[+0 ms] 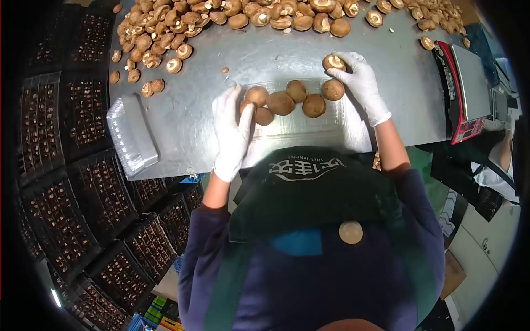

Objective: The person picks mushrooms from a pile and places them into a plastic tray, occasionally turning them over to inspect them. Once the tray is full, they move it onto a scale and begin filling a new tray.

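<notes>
Both my hands wear white gloves over a metal table. My right hand pinches a brown mushroom, its pale stem side facing up. My left hand curls its thumb and fingers around a mushroom at the left end of a small group, partly hidden by the thumb. Between my hands lie several more mushrooms with caps up, among them a wide one and a round one. One mushroom sits just below my right hand. Beneath the group is a shiny, see-through surface whose kind I cannot make out.
A large heap of mushrooms spreads along the table's far side. Clear plastic trays stand at left, a red scale at right. Black crates of mushrooms are stacked left. Another person is at far right.
</notes>
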`<move>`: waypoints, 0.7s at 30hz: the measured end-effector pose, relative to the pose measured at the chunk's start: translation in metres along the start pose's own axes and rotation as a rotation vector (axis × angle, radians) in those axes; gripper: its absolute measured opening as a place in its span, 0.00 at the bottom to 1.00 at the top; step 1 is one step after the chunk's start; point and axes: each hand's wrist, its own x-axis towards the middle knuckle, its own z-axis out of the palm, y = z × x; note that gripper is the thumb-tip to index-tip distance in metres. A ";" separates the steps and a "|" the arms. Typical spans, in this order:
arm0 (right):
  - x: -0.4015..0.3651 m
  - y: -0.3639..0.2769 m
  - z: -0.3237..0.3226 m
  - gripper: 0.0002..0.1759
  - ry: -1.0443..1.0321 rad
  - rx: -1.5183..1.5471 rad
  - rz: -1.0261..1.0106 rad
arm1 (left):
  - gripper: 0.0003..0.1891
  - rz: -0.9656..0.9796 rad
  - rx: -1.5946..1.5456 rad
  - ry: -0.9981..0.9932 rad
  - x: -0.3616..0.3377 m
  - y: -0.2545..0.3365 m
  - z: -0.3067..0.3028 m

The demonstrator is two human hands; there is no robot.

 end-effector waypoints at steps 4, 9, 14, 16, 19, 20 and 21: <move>-0.014 -0.001 -0.011 0.23 0.150 0.523 0.201 | 0.18 0.028 -0.057 -0.051 0.047 0.015 0.005; -0.077 -0.029 -0.025 0.20 -0.059 0.846 0.327 | 0.19 0.344 -0.008 -0.023 0.132 0.015 0.077; -0.097 -0.032 0.004 0.06 0.042 -0.053 -0.052 | 0.19 0.496 0.324 -0.097 0.190 0.021 0.128; -0.095 -0.033 0.006 0.08 0.130 -0.080 -0.111 | 0.19 0.526 0.304 -0.083 0.196 0.014 0.136; -0.084 -0.032 -0.003 0.10 0.179 -0.173 -0.044 | 0.20 0.525 0.277 -0.070 0.188 0.015 0.122; -0.080 -0.032 -0.006 0.09 0.179 -0.109 0.057 | 0.21 0.336 -0.046 -0.132 0.179 0.016 0.109; -0.071 -0.029 -0.010 0.09 0.176 -0.106 0.055 | 0.21 0.138 -0.364 -0.191 0.169 0.018 0.095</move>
